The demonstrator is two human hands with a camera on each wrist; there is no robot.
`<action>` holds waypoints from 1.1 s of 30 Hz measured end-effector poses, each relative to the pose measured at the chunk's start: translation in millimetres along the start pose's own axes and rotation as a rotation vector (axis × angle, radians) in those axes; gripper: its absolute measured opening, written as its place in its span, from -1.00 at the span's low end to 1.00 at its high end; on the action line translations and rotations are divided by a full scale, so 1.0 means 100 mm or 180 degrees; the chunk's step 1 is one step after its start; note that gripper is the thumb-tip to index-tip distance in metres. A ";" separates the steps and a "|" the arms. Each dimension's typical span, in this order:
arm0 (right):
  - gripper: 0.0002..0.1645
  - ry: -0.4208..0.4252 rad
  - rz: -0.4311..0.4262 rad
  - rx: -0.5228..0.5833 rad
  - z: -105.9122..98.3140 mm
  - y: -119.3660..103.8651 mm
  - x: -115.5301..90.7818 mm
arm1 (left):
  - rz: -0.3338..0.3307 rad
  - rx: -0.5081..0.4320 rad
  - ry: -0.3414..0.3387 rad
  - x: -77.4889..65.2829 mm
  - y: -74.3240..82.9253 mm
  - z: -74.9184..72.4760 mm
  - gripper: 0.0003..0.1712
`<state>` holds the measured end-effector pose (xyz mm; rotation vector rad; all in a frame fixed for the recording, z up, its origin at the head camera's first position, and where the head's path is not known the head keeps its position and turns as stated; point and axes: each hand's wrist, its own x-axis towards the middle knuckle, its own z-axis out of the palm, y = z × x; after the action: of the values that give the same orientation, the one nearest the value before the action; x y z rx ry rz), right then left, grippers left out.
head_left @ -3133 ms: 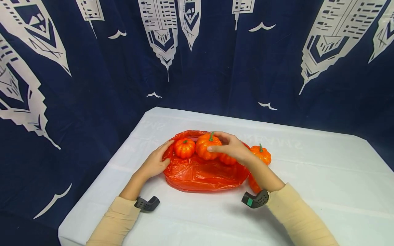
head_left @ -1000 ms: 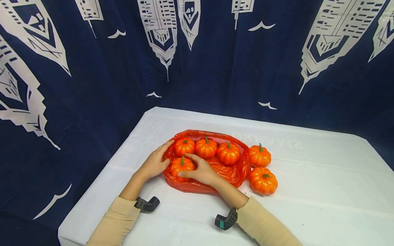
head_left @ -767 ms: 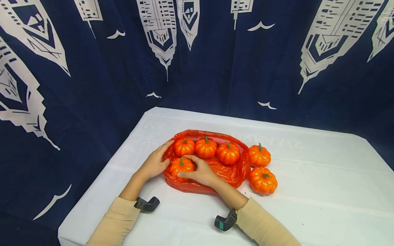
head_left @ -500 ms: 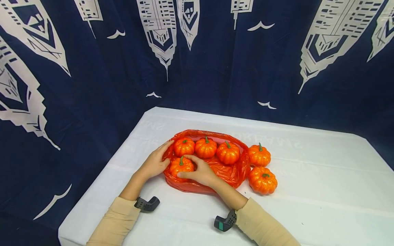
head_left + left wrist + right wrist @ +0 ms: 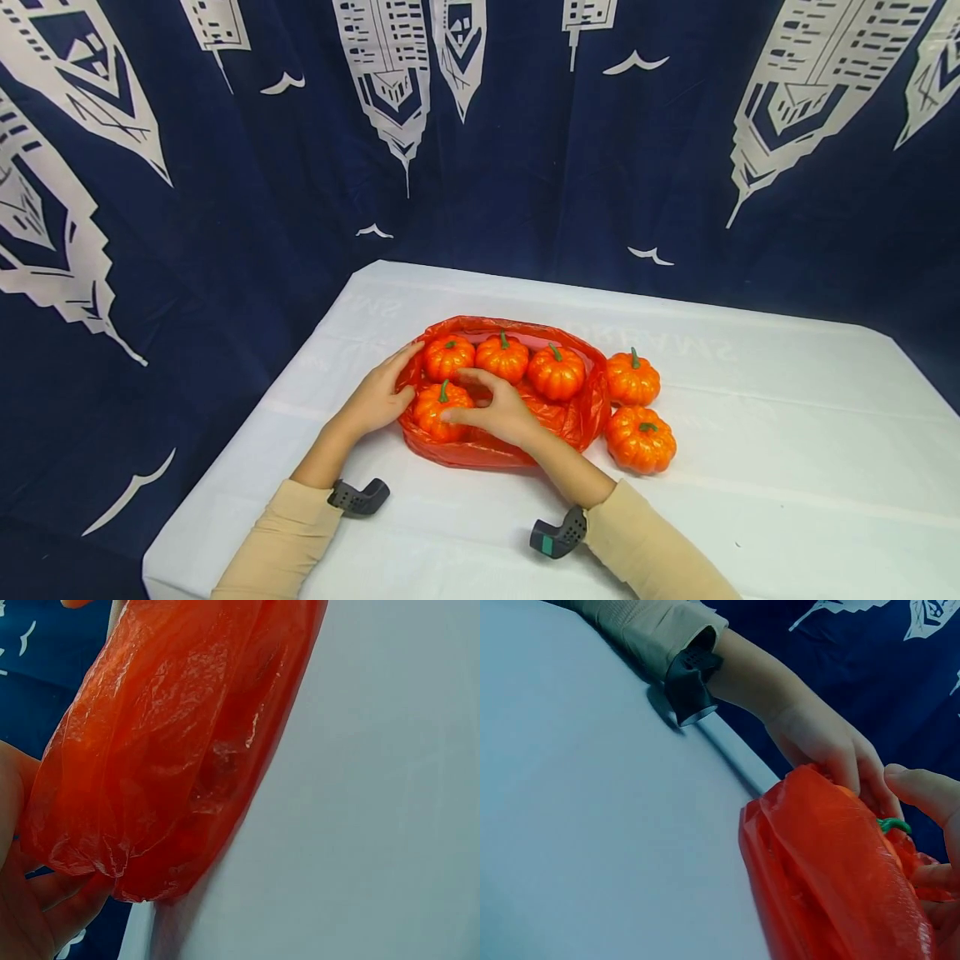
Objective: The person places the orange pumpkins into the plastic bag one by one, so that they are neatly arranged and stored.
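Observation:
A red plastic bag (image 5: 487, 452) lies spread wide on the white table, its rim folded low. Three small orange pumpkins, the left one (image 5: 448, 357), middle one (image 5: 502, 360) and right one (image 5: 557, 373), line its far side. A fourth pumpkin (image 5: 435, 417) sits at the near left. My left hand (image 5: 378, 396) grips the bag's left rim, thumb at the edge; its fingers show against the red film (image 5: 165, 735) in the left wrist view. My right hand (image 5: 506, 410) is loosely spread beside the fourth pumpkin, thumb overlapping it, with a gap between palm and pumpkin.
Outside the bag's right side stand two more pumpkins, the far one (image 5: 633, 379) and the near one (image 5: 642, 442). The white tabletop (image 5: 787, 433) extends to the right. A dark blue curtain (image 5: 510, 200) with white building prints hangs behind.
My right hand first held a pumpkin over the far row, later one at the bag's near left. Now its fingers have loosened and drawn slightly right. The left hand has stayed put.

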<state>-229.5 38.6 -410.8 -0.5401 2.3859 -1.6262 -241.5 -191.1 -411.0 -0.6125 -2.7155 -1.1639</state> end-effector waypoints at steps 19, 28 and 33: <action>-0.19 0.0234 -0.0033 0.0296 -0.50 -0.06 -0.22 | 0.0034 0.0023 0.0015 0.00 -0.03 0.01 -0.22; -0.24 0.0400 -0.0063 0.0216 -0.77 -0.09 -0.35 | 0.0037 0.0013 0.0021 -0.01 -0.03 0.01 -0.22; -0.27 0.0487 -0.0045 0.0200 -0.97 -0.09 -0.44 | 0.0034 0.0028 0.0021 0.00 -0.02 0.01 -0.22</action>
<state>-223.7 136.6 -368.3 -0.4367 2.4318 -1.8024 -242.2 -192.3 -413.2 -0.6201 -2.7073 -1.1487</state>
